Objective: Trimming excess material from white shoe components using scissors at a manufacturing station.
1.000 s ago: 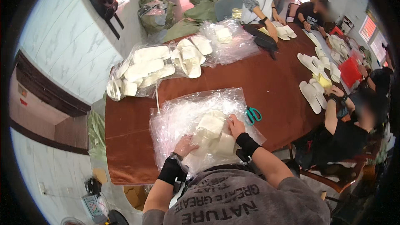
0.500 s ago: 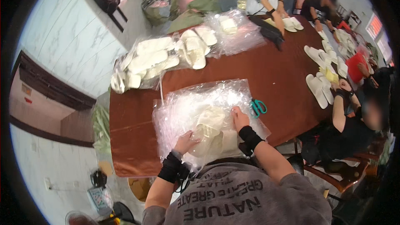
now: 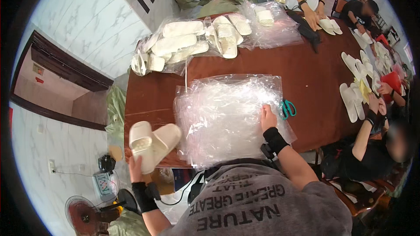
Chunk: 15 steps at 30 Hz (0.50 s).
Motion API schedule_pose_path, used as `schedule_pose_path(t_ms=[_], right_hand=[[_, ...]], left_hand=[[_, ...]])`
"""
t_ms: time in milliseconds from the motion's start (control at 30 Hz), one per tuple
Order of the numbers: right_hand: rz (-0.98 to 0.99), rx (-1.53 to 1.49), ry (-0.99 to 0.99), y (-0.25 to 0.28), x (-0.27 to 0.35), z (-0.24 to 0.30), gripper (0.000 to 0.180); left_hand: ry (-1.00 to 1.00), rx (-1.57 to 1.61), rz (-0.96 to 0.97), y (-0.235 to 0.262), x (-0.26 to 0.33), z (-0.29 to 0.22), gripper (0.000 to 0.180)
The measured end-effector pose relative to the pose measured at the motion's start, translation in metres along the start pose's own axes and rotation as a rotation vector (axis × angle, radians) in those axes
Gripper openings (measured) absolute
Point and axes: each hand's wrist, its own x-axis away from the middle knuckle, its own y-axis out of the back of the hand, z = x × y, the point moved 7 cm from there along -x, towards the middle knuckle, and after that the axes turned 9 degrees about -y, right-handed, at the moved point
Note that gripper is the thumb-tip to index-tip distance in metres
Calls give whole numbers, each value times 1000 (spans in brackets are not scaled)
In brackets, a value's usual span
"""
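Observation:
My left hand (image 3: 136,169) grips a pair of cream open-toed slippers (image 3: 151,145) by the lower end, at the table's left front corner. The two slippers splay apart there; whether a clear bag covers them I cannot tell. In front of my body lies a stack of clear plastic bags (image 3: 225,122), shiny and wrinkled. My right hand (image 3: 268,119) is at the stack's right side, its fingers closed on the edge of a bag. Just beyond that hand, teal-handled scissors (image 3: 288,109) rest on the brown tablecloth (image 3: 315,87).
Bagged slippers (image 3: 175,43) are heaped along the far left edge, beside more clear bags (image 3: 280,30). A co-worker's hands (image 3: 311,18) handle slippers at the far side. Another person (image 3: 365,148) sits at the right near loose slippers (image 3: 350,100). A fan (image 3: 82,214) stands lower left.
My left hand has carried the slippers left, off the bag stack. My right hand has stayed by the stack's right side. The view has shifted, so the table sits differently in it.

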Motion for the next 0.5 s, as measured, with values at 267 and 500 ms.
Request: schedule_pose_path(t_ms=[267,500], right_hand=[[-20,68,72,11,-1,0,13],[322,-204,121,11,-11,-7,22]], left_hand=[[-286,205,39,-133,48,-182,23],[-128,236,464,-327,56,-86,33]])
